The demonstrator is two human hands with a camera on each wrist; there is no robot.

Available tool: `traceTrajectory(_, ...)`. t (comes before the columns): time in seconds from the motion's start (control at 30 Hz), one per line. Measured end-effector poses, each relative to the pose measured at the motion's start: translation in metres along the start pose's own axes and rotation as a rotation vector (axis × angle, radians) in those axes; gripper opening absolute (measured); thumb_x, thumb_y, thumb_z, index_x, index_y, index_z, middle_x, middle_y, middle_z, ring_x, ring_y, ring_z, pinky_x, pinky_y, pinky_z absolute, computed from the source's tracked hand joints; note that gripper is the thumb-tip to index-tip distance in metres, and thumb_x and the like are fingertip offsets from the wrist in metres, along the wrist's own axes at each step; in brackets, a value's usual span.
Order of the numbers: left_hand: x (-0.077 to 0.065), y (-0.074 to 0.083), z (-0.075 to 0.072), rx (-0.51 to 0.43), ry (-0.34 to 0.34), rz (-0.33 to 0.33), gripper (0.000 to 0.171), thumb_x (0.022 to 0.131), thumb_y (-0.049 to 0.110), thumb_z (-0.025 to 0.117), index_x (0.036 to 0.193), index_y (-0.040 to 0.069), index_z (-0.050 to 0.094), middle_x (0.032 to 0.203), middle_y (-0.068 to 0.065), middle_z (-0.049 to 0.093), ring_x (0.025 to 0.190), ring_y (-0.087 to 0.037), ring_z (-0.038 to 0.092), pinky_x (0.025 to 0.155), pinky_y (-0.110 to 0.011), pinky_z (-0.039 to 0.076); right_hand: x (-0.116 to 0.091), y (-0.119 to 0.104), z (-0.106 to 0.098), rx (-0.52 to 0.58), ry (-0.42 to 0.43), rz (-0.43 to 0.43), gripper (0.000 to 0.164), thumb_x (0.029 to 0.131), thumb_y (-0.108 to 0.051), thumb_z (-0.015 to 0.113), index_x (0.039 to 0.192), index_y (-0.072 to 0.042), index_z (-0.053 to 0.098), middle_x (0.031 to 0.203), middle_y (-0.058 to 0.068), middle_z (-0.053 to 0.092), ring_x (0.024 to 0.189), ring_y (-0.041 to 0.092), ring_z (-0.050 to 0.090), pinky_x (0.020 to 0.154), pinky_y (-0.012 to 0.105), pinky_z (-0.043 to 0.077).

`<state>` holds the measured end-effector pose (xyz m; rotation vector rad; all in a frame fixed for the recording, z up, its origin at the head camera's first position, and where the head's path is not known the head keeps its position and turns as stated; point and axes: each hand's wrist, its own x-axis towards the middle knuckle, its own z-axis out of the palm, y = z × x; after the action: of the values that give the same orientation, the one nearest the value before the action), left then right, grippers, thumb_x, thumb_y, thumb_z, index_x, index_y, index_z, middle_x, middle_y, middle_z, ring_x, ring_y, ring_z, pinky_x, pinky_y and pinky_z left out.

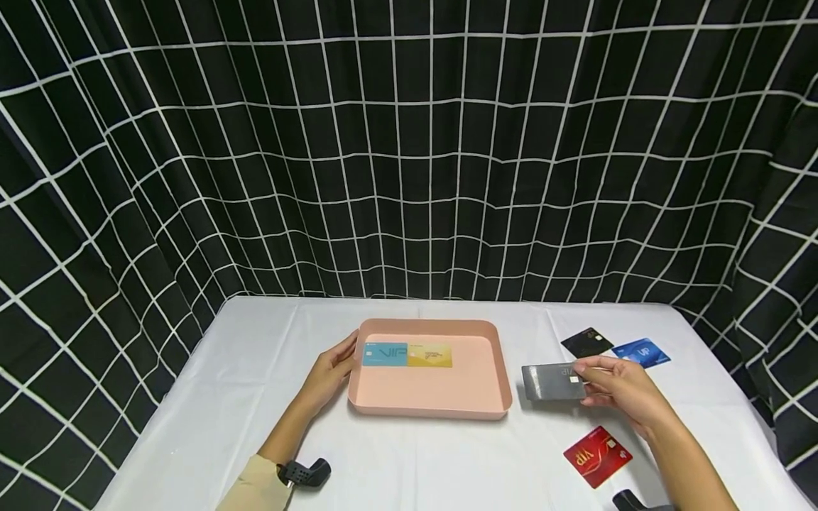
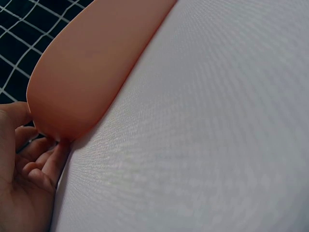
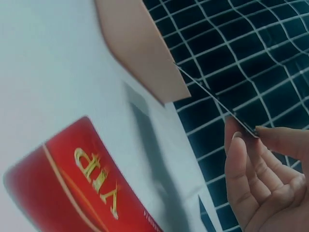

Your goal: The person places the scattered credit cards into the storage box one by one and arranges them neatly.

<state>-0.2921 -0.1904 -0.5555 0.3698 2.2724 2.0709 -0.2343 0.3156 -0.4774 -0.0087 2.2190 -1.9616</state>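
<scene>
A pink tray [image 1: 431,409] lies on the white-covered table. My left hand [image 1: 329,376] holds its left side; in the left wrist view, curled fingers [image 2: 41,154] meet the tray's end wall, low down. Inside the tray, a light blue VIP card [image 1: 385,354] and a yellow card [image 1: 429,355] lie side by side along the upper left. Right of the tray, my right hand [image 1: 616,390] pinches a grey VIP card [image 1: 549,383] by its right end, held above the table. The right wrist view shows this card [image 3: 212,95] nearly edge-on between thumb and fingers.
A black card [image 1: 586,343] and a blue VIP card [image 1: 642,352] lie behind my right hand. Nearer the front is a red VIP card [image 1: 597,456]. Black curtain with a white grid [image 1: 409,170] surrounds the table's back and sides.
</scene>
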Motion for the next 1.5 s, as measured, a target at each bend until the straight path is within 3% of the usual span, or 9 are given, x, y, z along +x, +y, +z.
traceTrajectory(0.17,0.000,-0.001,-0.002,-0.007,-0.006,-0.002,0.056,0.102,0.002,0.052,0.156,0.004,0.037,0.160,-0.012,0.037,0.146,-0.027,0.038,0.109,-0.026,0.045,0.002,-0.004,0.010,0.044,0.002,0.005,0.012,0.101,-0.009,0.062,0.101,-0.013,0.073,0.087,-0.003,0.073,0.074,0.012,0.070,0.065,0.029,0.064)
traceTrajectory(0.63,0.002,-0.002,-0.003,0.003,0.002,0.000,0.056,0.102,0.002,0.051,0.156,0.003,0.036,0.160,-0.012,0.036,0.146,-0.027,0.038,0.110,-0.027,0.044,0.014,-0.017,0.035,0.094,-0.045,-0.020,0.010,0.101,-0.007,0.062,0.102,-0.007,0.072,0.087,-0.002,0.071,0.074,0.011,0.068,0.065,0.027,0.064)
traceTrajectory(0.93,0.004,0.001,-0.003,-0.002,0.001,0.028,0.055,0.103,0.005,0.054,0.155,0.003,0.038,0.159,-0.013,0.038,0.146,-0.028,0.038,0.111,-0.028,0.043,0.027,-0.028,0.051,0.015,-0.041,-0.024,0.020,0.101,-0.012,0.063,0.112,0.003,0.069,0.088,-0.004,0.071,0.075,0.011,0.068,0.066,0.028,0.064)
traceTrajectory(1.17,0.004,0.000,-0.003,0.012,0.004,0.025,0.055,0.103,0.005,0.053,0.155,0.003,0.037,0.160,-0.012,0.036,0.146,-0.028,0.038,0.110,-0.027,0.044,0.032,-0.034,0.062,0.042,-0.062,-0.029,0.020,0.100,-0.010,0.064,0.111,0.005,0.069,0.086,-0.002,0.071,0.072,0.010,0.069,0.065,0.027,0.064)
traceTrajectory(1.37,0.002,-0.001,-0.002,0.022,0.011,-0.002,0.055,0.103,0.006,0.053,0.156,0.005,0.037,0.160,-0.009,0.038,0.145,-0.025,0.040,0.110,-0.025,0.044,0.038,-0.035,0.071,0.032,-0.048,-0.025,0.027,0.098,-0.010,0.065,0.115,0.011,0.066,0.086,-0.002,0.072,0.071,0.009,0.068,0.064,0.026,0.064)
traceTrajectory(1.5,0.001,0.000,-0.002,0.018,0.005,0.016,0.055,0.103,0.005,0.053,0.155,0.004,0.037,0.160,-0.010,0.037,0.145,-0.026,0.039,0.110,-0.027,0.044,0.043,-0.037,0.077,0.015,-0.061,-0.020,0.032,0.099,-0.009,0.063,0.119,0.016,0.062,0.089,0.000,0.072,0.075,0.011,0.070,0.066,0.026,0.064)
